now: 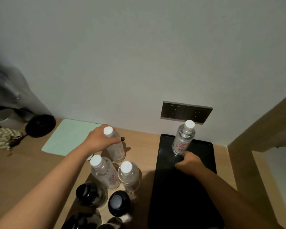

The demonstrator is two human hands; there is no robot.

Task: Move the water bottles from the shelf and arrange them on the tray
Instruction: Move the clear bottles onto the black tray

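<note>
A clear water bottle [182, 139] with a white cap stands upright at the far end of the black tray [196, 187]. My right hand [189, 161] is at its base, fingers curled against the bottom of the bottle. My left hand [100, 139] grips the shoulder of a second water bottle [116, 150] standing on the wooden shelf top [31, 171]. Two more white-capped water bottles [104, 172] [128, 175] stand just in front of it.
Dark-capped bottles [117, 204] [89, 194] stand nearest me. A pale green mat [69, 136] lies at the back. At far left are a black round lid [40, 125], a white mug [5, 119] and a cloth [2, 138]. A socket plate [186, 112] sits on the wall.
</note>
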